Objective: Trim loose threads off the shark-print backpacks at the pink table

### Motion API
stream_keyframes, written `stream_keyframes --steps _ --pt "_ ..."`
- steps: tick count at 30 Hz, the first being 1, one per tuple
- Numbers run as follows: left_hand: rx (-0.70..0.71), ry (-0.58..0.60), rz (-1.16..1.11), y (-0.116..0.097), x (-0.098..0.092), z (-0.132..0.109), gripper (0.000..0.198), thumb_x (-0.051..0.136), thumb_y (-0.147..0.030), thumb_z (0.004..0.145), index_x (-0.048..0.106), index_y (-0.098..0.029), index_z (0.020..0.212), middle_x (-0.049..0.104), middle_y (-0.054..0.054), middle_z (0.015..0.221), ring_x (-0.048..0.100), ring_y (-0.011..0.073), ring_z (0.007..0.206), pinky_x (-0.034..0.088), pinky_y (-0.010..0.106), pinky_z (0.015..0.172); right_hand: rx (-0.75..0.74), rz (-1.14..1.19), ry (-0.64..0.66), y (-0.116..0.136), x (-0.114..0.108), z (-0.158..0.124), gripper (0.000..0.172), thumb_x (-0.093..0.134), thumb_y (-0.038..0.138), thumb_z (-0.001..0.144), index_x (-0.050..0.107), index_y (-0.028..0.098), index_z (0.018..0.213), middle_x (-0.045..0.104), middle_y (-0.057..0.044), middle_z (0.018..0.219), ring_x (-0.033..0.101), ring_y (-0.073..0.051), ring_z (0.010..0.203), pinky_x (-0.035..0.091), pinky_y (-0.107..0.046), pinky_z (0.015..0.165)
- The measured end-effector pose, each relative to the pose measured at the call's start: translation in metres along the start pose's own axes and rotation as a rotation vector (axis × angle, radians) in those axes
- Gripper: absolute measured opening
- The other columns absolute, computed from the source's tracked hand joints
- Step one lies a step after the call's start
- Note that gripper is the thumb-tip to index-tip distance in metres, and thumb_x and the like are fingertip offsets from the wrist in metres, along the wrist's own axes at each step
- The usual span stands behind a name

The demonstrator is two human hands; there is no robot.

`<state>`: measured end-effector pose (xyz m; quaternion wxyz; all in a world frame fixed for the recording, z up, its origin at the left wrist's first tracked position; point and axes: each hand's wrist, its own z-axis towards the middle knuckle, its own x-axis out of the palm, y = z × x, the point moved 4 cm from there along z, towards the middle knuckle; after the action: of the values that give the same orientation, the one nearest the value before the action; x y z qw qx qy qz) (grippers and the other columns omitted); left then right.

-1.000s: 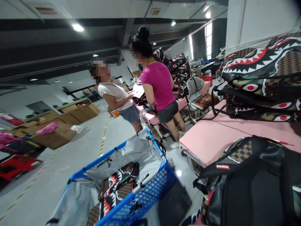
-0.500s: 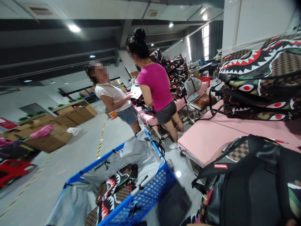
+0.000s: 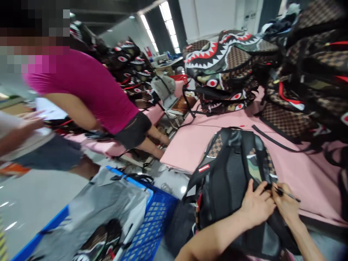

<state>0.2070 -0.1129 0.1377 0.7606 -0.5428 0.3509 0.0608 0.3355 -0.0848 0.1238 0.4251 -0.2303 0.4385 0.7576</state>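
A black backpack [image 3: 231, 181] with checkered and camouflage panels lies in front of me on the pink table, its padded straps and back facing up. My left hand [image 3: 258, 206] rests on its right side, fingers closed on the edge of the strap. Close beside it, my right hand [image 3: 288, 204] grips a thin dark pen-like tool [image 3: 291, 195], whose exact kind I cannot make out. The fingertips of both hands nearly meet at the bag's right edge. What they pinch there is too small to tell.
Stacked shark-mouth backpacks [image 3: 217, 72] stand at the back of the pink table [image 3: 182, 145], more backpacks [image 3: 307, 87] at right. A blue crate [image 3: 154, 217] with a grey liner and bags is on my left. Beyond it are a person in magenta [image 3: 92, 87] and another person's arm [image 3: 16, 130].
My view has swung right, so the crate and the two people sit further left. Both my hands have come into view on the backpack, the right one with the tool.
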Motion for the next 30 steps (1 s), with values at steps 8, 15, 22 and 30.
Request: stream_keyframes --steps 8,15,22,30 --pt "0.141 0.038 0.573 -0.008 -0.001 -0.003 0.037 0.026 -0.029 0.095 0.056 -0.019 0.113 0.058 0.001 0.12 0.017 0.0232 0.136 0.009 0.06 0.109 0.096 -0.008 0.007 -0.002 0.004 0.006 0.032 0.041 0.044 0.087 0.05 0.019 0.07 0.058 -0.003 0.059 0.052 -0.014 0.049 0.033 -0.024 0.047" --pt "0.077 -0.012 0.499 -0.017 -0.012 -0.002 0.03 0.035 -0.029 0.093 0.054 -0.024 0.116 0.06 -0.001 0.119 0.026 0.0208 0.134 0.017 0.057 0.111 0.372 0.268 0.108 -0.006 -0.003 0.011 0.029 0.048 0.046 0.08 0.047 0.021 0.068 0.052 0.001 0.055 0.048 -0.014 0.048 0.036 -0.026 0.05" --pt "0.076 -0.008 0.453 -0.029 -0.023 -0.005 0.032 0.04 -0.032 0.092 0.052 -0.026 0.121 0.056 -0.001 0.126 0.029 0.0219 0.133 0.027 0.057 0.108 0.397 0.314 0.117 -0.027 -0.027 0.083 0.035 0.051 0.051 0.079 0.058 0.017 0.084 0.061 -0.004 0.073 0.055 -0.016 0.057 0.042 -0.028 0.056" --pt "0.138 -0.562 0.681 -0.018 -0.128 -0.056 0.03 0.052 -0.026 0.083 0.059 -0.033 0.112 0.063 0.0 0.112 0.031 0.0284 0.132 0.029 0.053 0.107 -0.095 -0.482 0.475 -0.039 0.062 0.264 0.031 0.048 0.038 0.086 0.057 0.018 0.108 0.067 -0.01 0.079 0.061 -0.023 0.067 0.033 -0.027 0.056"
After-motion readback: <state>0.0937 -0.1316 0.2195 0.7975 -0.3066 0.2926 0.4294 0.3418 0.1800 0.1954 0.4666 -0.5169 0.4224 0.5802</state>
